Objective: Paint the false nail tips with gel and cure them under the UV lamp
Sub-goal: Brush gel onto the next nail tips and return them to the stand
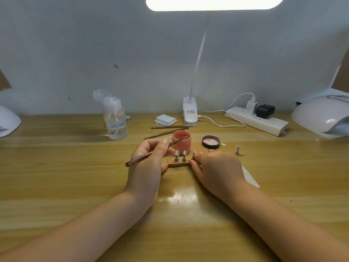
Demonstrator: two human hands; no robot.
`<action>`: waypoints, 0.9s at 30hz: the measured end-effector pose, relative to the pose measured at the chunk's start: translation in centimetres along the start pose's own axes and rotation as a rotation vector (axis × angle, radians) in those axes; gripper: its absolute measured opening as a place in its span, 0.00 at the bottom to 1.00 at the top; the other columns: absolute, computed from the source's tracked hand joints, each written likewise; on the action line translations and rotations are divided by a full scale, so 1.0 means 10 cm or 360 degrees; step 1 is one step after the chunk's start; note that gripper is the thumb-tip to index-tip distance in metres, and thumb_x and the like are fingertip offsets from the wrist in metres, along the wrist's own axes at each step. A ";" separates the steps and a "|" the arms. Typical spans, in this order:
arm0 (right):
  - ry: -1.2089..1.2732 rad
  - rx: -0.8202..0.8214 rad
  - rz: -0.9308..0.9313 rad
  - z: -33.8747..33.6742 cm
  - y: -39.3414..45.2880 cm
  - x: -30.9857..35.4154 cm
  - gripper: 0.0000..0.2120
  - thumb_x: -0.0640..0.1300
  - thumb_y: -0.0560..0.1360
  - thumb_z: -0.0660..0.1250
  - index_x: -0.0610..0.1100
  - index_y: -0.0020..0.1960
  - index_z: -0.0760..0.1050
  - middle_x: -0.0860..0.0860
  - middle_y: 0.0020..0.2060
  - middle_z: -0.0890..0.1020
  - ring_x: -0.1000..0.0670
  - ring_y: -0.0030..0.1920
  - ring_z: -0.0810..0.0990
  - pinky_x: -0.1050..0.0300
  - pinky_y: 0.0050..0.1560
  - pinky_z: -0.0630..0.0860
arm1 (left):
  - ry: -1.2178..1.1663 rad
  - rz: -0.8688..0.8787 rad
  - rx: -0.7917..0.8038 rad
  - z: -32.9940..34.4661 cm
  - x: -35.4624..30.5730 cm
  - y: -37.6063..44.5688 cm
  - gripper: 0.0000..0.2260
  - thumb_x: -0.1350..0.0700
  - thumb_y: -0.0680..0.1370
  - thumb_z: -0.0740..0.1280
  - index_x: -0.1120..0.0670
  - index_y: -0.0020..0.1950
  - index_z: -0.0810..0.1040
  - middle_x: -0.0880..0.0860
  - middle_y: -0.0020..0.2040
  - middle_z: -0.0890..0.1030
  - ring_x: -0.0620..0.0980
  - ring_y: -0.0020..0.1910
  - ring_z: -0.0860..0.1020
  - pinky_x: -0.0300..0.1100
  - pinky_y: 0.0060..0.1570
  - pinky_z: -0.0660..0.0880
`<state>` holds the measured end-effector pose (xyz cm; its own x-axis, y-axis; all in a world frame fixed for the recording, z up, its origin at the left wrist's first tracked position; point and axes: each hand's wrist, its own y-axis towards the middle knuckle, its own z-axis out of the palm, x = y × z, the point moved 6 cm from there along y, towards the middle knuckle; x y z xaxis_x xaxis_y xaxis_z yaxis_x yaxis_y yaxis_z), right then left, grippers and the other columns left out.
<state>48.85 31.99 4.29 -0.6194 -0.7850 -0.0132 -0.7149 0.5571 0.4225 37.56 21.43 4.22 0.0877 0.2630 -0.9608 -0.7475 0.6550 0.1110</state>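
Two false nail tips (180, 153) stand upright on small metal stands on a tan holder base (177, 163), which lies on the wooden desk (75, 176) near the middle, just in front of the pink gel jar (181, 142). The jar is open; its dark lid (211, 142) lies upside down just to its right, pink smears on the inside. One more nail tip on its own stand (238, 149) sits apart, further right of the lid.

The left hand (149, 167) pinches a thin brown brush (156, 151) between thumb and fingers, the handle slanting down to the left and the bristle end reaching over the jar's mouth. Its lower fingers touch the left end of the base. The right hand (217, 169) rests at the right end of the base, fingers curled and pressed together around something there; what they grip is hidden behind the hand.

Two more brushes (168, 130) lie on the desk beyond the jar. Far left of them stands a clear pump bottle (115, 120) with its cap flipped open. A stack of white pads (165, 120) and a clip-on desk lamp (189, 112) sit at the far edge, with a white power strip (258, 120) to the right carrying two plugs. A white UV lamp (321, 116) sits at the far right; part of another white device (8, 120) shows at the far left edge.
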 end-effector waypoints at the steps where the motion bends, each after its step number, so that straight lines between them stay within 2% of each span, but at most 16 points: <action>1: -0.0044 -0.0012 -0.0023 0.00 0.00 0.01 0.17 0.55 0.82 0.52 0.50 0.53 0.78 0.50 0.44 0.82 0.46 0.44 0.80 0.59 0.34 0.64 | -0.0002 -0.0004 0.0010 0.01 0.00 -0.01 0.04 0.55 0.79 0.67 0.50 0.45 0.79 0.45 0.37 0.84 0.47 0.50 0.82 0.60 0.59 0.75; 3: -0.0065 -0.0106 -0.0045 -0.01 -0.01 0.01 0.15 0.53 0.81 0.55 0.48 0.51 0.79 0.49 0.42 0.83 0.44 0.42 0.81 0.59 0.33 0.65 | 0.0004 -0.0012 0.0033 0.03 0.00 -0.03 0.04 0.55 0.79 0.67 0.51 0.45 0.79 0.45 0.38 0.84 0.46 0.49 0.82 0.60 0.59 0.76; 5: 0.0018 -0.0173 -0.0011 -0.02 -0.03 0.00 0.15 0.53 0.79 0.59 0.47 0.48 0.81 0.49 0.38 0.84 0.44 0.40 0.81 0.58 0.33 0.70 | 0.0017 -0.0020 0.0047 0.04 0.01 -0.05 0.04 0.55 0.79 0.67 0.51 0.45 0.80 0.45 0.38 0.84 0.45 0.47 0.82 0.59 0.58 0.76; 8: 0.0271 -0.0126 0.0097 0.04 -0.03 -0.03 0.15 0.57 0.77 0.61 0.50 0.49 0.82 0.51 0.38 0.84 0.47 0.42 0.81 0.57 0.36 0.74 | 0.0026 -0.0029 0.0051 0.04 0.01 -0.05 0.04 0.55 0.79 0.66 0.51 0.45 0.80 0.46 0.38 0.84 0.44 0.45 0.82 0.59 0.57 0.77; 14: 0.0513 -0.0023 0.0172 0.10 0.03 -0.08 0.15 0.60 0.76 0.62 0.56 0.54 0.82 0.53 0.40 0.84 0.50 0.44 0.80 0.56 0.38 0.74 | 0.0020 -0.0063 0.0014 0.04 0.03 -0.03 0.04 0.55 0.79 0.67 0.52 0.45 0.80 0.45 0.37 0.84 0.43 0.44 0.82 0.59 0.55 0.78; 18: 0.0451 -0.0101 0.0164 0.09 0.05 -0.09 0.14 0.60 0.76 0.63 0.55 0.53 0.82 0.53 0.40 0.84 0.48 0.45 0.81 0.57 0.36 0.71 | 0.0006 -0.0114 -0.0026 0.02 0.05 -0.01 0.04 0.56 0.79 0.67 0.52 0.45 0.80 0.45 0.37 0.84 0.44 0.44 0.82 0.58 0.54 0.79; 23: 0.0370 -0.0129 0.0060 0.08 0.07 -0.05 0.13 0.56 0.78 0.61 0.53 0.51 0.82 0.52 0.40 0.84 0.48 0.44 0.81 0.57 0.35 0.70 | 0.0128 -0.0050 -0.0111 -0.06 -0.03 0.11 0.04 0.54 0.79 0.67 0.52 0.46 0.80 0.48 0.37 0.85 0.45 0.40 0.80 0.46 0.45 0.77; 27: 0.0386 -0.0202 -0.0023 0.04 0.04 -0.02 0.13 0.55 0.79 0.60 0.52 0.51 0.82 0.53 0.40 0.84 0.50 0.42 0.81 0.58 0.34 0.71 | 0.0576 0.0247 -0.0073 -0.07 -0.30 0.32 0.06 0.53 0.78 0.68 0.51 0.41 0.81 0.45 0.36 0.84 0.36 0.28 0.74 0.39 0.37 0.71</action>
<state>48.56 32.52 4.10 -0.5027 -0.8431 0.1908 -0.6672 0.5188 0.5345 34.44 22.20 7.26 -0.2606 0.0843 -0.9618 -0.7630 0.5923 0.2587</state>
